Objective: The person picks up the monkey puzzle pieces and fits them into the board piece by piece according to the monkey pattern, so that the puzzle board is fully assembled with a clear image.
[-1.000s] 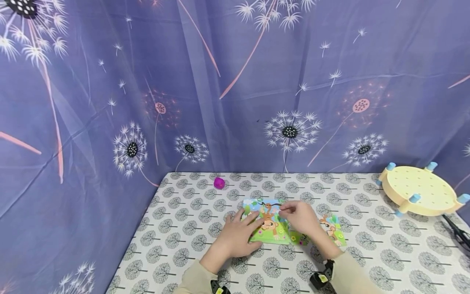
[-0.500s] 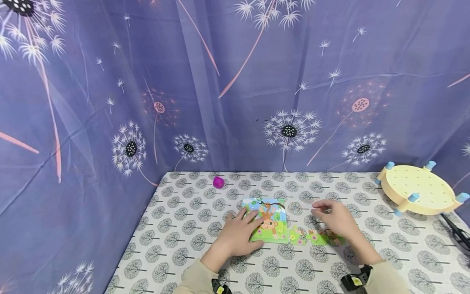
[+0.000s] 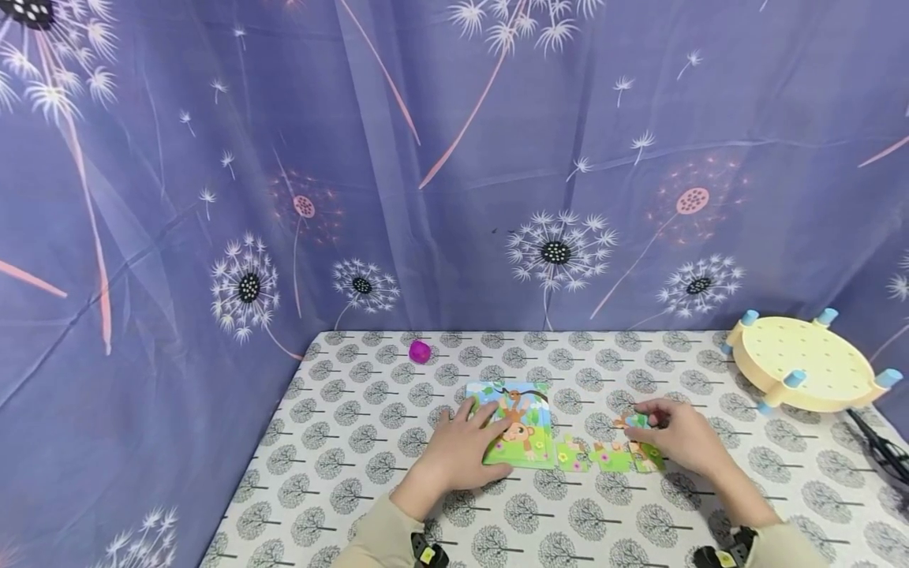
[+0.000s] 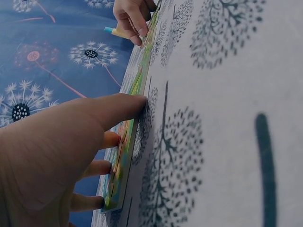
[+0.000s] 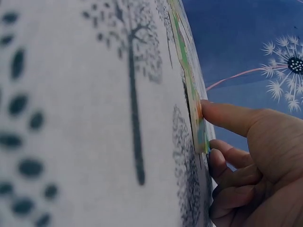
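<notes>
Currently we have the left hand (image 3: 461,448) spread over the monkey picture board (image 3: 536,418), gripping nothing, thumb by the near edge. The right hand (image 3: 687,438) pinches a puzzle piece (image 3: 634,421) between thumb and fingers, just beyond the right end of a short row. Lifted or resting on the cloth: we cannot tell.

Row lies right of the board on the worktop (image 3: 341,473): a flowered piece (image 3: 572,457) just beside it, a gap, then a middle piece (image 3: 613,460) and an end piece (image 3: 648,457), apparently touching.

We judge slippage the main risk: a crease in the cloth, or fingertips dragging, could part the row. Pressing the pinched piece down askew could bend a tab or tip the end piece, and the right fingers partly hide that spot. Should the left palm slide, the board may nudge the flowered piece.

Materials: board thin, flat, straight-sided; pieces knobbed and notched, pale along the cut edge, probably card or thin wood. Cloth matte, printed with round-crowned trees. Curtain (image 3: 426,237) behind, softly folded, dandelion print. Well apart we note a rounded purple object (image 3: 420,352) and a yellow stand (image 3: 802,359), its face dimpled, its legs blue-tipped
</notes>
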